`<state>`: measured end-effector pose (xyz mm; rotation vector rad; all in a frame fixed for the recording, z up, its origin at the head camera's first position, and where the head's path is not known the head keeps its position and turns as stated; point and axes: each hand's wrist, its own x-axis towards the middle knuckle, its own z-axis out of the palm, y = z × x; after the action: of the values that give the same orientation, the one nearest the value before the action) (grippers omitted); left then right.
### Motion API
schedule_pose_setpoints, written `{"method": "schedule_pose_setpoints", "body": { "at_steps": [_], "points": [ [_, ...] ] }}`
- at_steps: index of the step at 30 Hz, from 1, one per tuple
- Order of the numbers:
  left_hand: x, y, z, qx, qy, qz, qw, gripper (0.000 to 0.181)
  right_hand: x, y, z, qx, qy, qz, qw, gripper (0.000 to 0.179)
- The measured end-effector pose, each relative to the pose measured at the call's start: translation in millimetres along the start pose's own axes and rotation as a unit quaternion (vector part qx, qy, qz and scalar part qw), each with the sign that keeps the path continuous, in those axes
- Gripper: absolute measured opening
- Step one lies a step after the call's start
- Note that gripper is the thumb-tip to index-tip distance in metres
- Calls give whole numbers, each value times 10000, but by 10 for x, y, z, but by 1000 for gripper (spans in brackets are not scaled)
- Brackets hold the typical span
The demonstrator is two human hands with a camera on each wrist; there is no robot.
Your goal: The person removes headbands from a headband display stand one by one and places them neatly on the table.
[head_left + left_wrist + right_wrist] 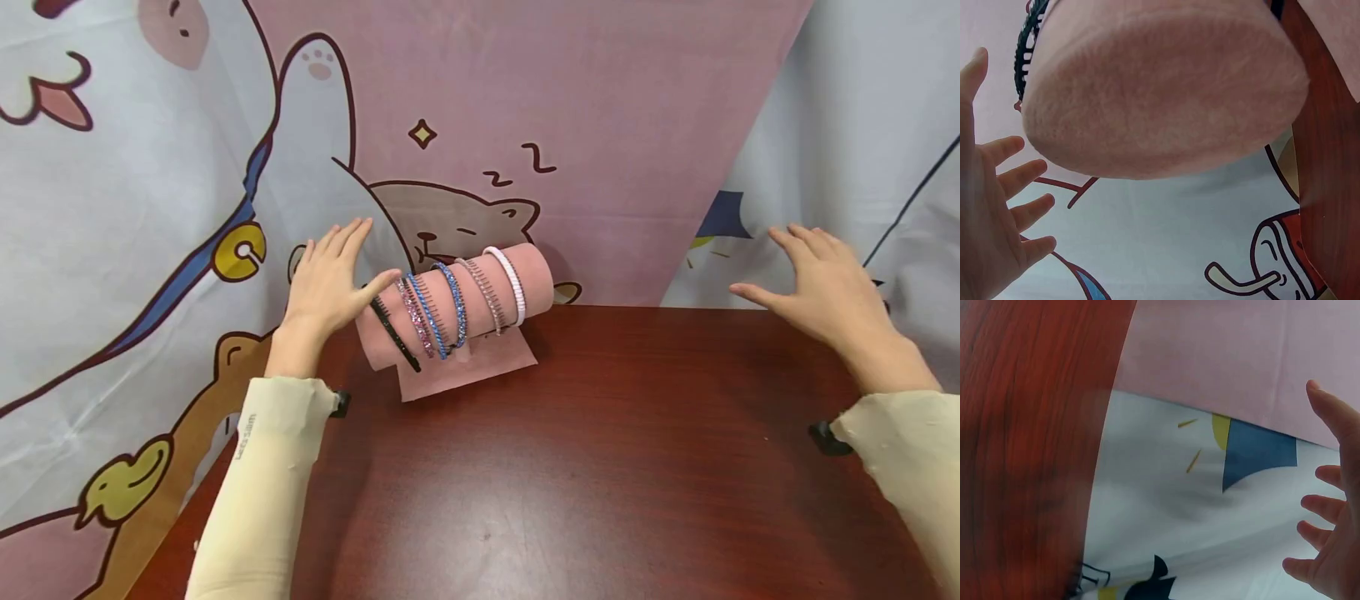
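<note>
- Left hand up on my feed: palm spread, fingers fairly straight, thumb held out wide, nothing in its grip.
- It's right at the left end of the pink roll stand; from my head view the thumb tip overlaps that end, and I can't tell if they touch.
- Over to the right hand: well apart from the stand, above the table's far right, fingers loosely extended, thumb away from them, holding nothing.
- The stand itself sits far left on the red-brown table, slanted, right end farther off than the left, its flat pink base beneath.
- Six headbands ride around the roll. Left to right I count black, glittery pink, slim blue, sparkly blue, pale pink, white.
- Behind it all, I've got a cartoon backdrop, pink and white, with a sleeping animal just beyond the roll.
</note>
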<state>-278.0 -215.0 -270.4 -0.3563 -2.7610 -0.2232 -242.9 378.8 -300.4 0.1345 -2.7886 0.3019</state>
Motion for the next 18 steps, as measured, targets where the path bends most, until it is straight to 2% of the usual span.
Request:
{"method": "schedule_pose_setpoints", "body": {
  "at_steps": [6, 13, 18],
  "points": [
    [-109, 15, 33, -233, 273, 117, 9993, 88, -28, -93, 111, 377, 14, 19, 9993, 94],
    [-247, 7, 86, -467, 543, 198, 9972, 83, -61, -192, 252, 635, 369, -80, 9973, 85],
    [-355, -5, 156, -607, 745, 201, 9952, 79, -81, -267, 355, 730, 478, -102, 9961, 80]
  ]
}}
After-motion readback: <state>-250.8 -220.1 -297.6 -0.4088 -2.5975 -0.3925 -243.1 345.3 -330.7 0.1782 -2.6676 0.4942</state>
